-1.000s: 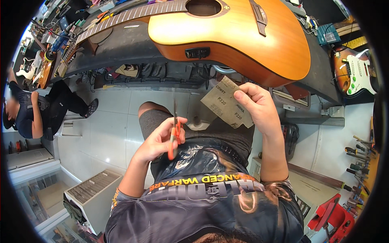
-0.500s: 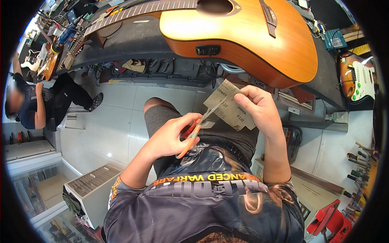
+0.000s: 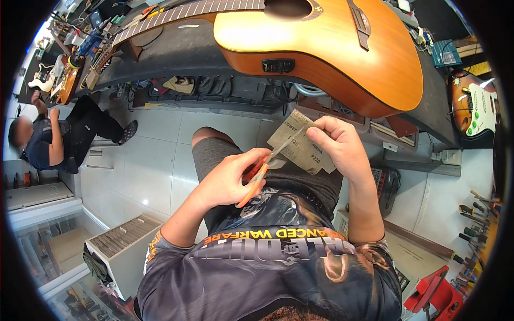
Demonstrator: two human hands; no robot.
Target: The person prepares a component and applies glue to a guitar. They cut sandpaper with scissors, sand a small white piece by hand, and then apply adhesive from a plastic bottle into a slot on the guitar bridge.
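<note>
My left hand (image 3: 235, 179) is closed on scissors (image 3: 260, 181) with orange and grey handles, its fingers through the loops. The blades point up and to the right across a brownish-grey piece of sandpaper (image 3: 306, 153) with dark print on its back. My right hand (image 3: 338, 145) pinches the upper right edge of the sandpaper between thumb and fingers. The sheet is held above my lap, with a notched lower right edge. A small pale piece (image 3: 277, 163) shows beside the blades; whether it belongs to the sheet I cannot tell.
An acoustic guitar (image 3: 316, 48) lies on the dark workbench (image 3: 176, 56) ahead of me. An electric guitar (image 3: 474, 109) stands at the right, near hand tools (image 3: 471, 224) and a red tool (image 3: 436, 291). Another person (image 3: 45, 134) sits at the far left beside more guitars.
The scissors' blades have drawn closer together across the sandpaper, while my right hand keeps its pinch. At the far left, the other person's hand has moved off the bench and is raised.
</note>
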